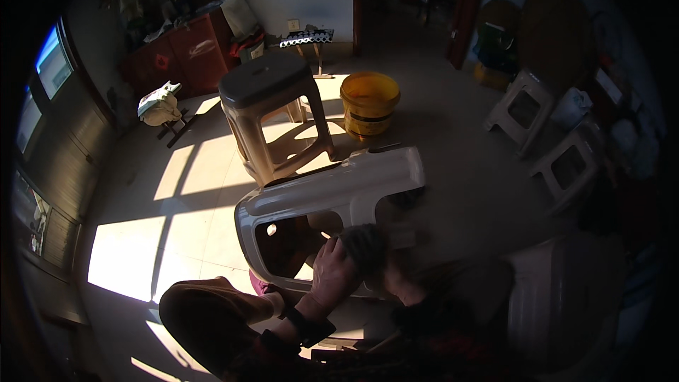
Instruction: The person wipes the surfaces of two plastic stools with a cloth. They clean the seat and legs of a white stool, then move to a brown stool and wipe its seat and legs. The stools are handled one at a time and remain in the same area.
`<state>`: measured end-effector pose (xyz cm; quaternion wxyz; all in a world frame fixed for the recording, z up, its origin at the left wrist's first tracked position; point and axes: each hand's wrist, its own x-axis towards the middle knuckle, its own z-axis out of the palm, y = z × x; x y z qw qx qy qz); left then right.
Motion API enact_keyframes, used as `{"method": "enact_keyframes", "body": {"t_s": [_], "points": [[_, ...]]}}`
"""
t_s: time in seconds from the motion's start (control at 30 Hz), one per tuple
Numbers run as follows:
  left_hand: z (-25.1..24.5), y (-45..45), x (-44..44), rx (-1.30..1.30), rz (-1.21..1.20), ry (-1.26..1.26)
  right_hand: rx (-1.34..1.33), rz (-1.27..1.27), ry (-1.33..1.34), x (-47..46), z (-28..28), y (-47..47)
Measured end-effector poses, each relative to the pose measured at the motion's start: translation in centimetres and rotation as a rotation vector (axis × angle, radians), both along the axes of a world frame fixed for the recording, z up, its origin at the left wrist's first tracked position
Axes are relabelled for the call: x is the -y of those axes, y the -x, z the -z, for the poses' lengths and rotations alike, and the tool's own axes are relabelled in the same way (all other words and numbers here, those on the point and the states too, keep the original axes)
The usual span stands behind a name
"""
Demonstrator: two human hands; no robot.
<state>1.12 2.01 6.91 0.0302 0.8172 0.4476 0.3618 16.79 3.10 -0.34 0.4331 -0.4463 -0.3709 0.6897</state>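
A grey-white plastic stool (pixel 318 191) lies on its side in front of me, its open frame facing my hands. My left hand (pixel 333 270) rests against a dark grey cloth (pixel 363 246) at the stool's lower crosspiece, fingers curled over the cloth's edge. On the cloth's right side is my right hand (pixel 400 281), mostly in shadow; its fingers are hidden. Behind the lying stool, another plastic stool with a dark seat (pixel 265 77) stands upright. A yellow plastic bucket (pixel 370 106) stands to the right of that one.
Two more plastic stools (pixel 522 109) (pixel 570 164) stand at the right. A low stool with a patterned top (pixel 306 38) is near the back wall. A folding stool bearing a pale cloth (pixel 160 106) is at the left, near a red cabinet (pixel 193 45). A large pale plastic object (pixel 536 292) is close at right.
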Motion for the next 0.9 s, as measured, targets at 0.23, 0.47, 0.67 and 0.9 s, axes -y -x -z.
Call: {"method": "enact_keyframes", "body": {"t_s": [0.23, 0.47, 0.67, 0.9], "points": [[-2.5, -0.9, -6.5, 0.197, -0.186, 0.188, 0.099, 0.093, 0.041, 0.5, -2.4, 0.5], [-1.5, 0.4, -0.4, -0.062, 0.023, 0.075, -0.036, 0.056, 0.127, 0.0, -1.5, 0.5], [-2.0, -0.4, -3.5, 0.186, -0.103, 0.142, 0.125, 0.185, -0.08, -0.3, 0.2, 1.0], [-1.7, -0.5, -4.1, 0.041, -0.043, 0.154, -0.031, 0.086, 0.049, 0.0, 1.1, 0.2]]}}
